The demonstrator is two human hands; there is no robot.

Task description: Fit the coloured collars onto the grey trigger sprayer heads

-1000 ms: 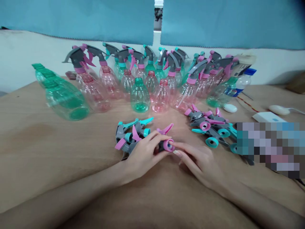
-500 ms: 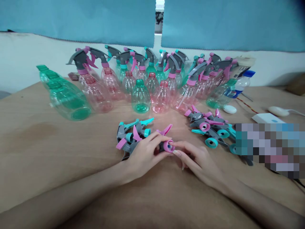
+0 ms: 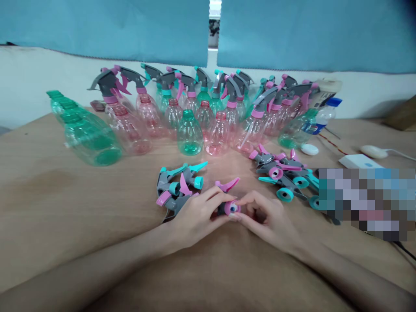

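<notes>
My left hand (image 3: 198, 214) is closed around a grey trigger spray head with a pink trigger and collar (image 3: 228, 209). The collar's open end faces right, with a pale ring and a dark centre showing inside. At that opening, my right hand (image 3: 271, 219) pinches the rim between thumb and forefinger; whether a small part is between the fingertips, I cannot tell. Left of my hands lies a small pile of spray heads (image 3: 173, 188) in grey, teal and pink. A larger pile of spray heads (image 3: 284, 194) lies to the right.
Behind stand rows of pink bottles (image 3: 218, 134) and green bottles (image 3: 190, 134), many topped with spray heads. Green bottles (image 3: 94, 141) stand at the left. A blue-capped bottle (image 3: 325, 115), a white oval object (image 3: 310, 149), a white box (image 3: 360, 161) and a white mouse (image 3: 373, 151) are at the right.
My right thumb and forefinger have closed in on the collar's rim from either side. The held spray head sits slightly lower in view, and a pale ring now shows in its opening.
</notes>
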